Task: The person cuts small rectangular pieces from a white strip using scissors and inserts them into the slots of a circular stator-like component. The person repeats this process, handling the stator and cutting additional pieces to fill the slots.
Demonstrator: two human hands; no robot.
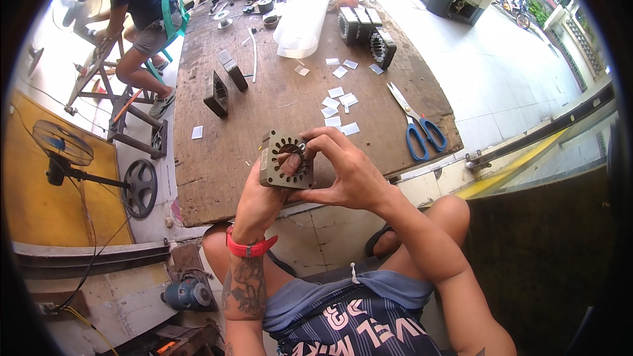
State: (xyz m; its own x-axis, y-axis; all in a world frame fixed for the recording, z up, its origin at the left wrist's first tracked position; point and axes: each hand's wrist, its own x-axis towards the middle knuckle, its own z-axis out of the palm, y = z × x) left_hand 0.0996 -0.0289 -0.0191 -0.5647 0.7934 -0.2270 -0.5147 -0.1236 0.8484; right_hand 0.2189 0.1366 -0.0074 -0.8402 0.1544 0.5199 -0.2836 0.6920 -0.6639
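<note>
A square grey-brown motor stator core (pixel 270 170) with a ring of slots round its middle hole is up over the near edge of the table. My left hand (pixel 254 201) grips it from below and the left, a thumb poking into the hole. At the core's right side, my right hand (pixel 346 170) curls its thumb and fingers; the forefinger and thumb press at the rim of the slots. Whatever lies between those fingertips is too small to make out. Small white paper slips (pixel 331 103) lie scattered just beyond my hands.
On the wooden table (pixel 376 151) are blue-handled scissors (pixel 425 137) at right, more stator cores (pixel 382 48) at far right, two stator cores (pixel 216 95) at left, and a clear plastic sheet roll (pixel 306 16). Fans and a seated person (pixel 142 0) are off to the left.
</note>
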